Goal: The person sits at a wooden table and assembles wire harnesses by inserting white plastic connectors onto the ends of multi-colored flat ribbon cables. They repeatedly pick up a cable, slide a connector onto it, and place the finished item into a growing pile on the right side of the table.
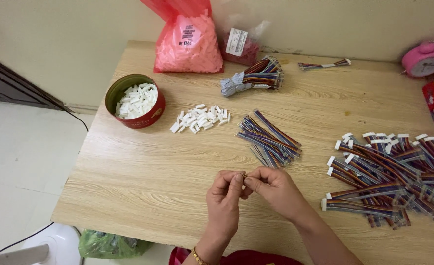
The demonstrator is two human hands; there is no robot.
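Note:
My left hand and my right hand meet fingertip to fingertip above the near middle of the wooden table. They pinch something very small between them; what it is stays hidden by the fingers. Just beyond the hands lies a loose bunch of striped multicolour ribbon wires. A scatter of small white plastic connectors sits further back, left of the wires. At the right lies a large heap of ribbon wires with white connectors fitted.
A round red tin holds more white connectors at the back left. Behind stand a red bag of white parts, a smaller bag, a tied wire bundle and a single wire. A pink alarm clock sits far right.

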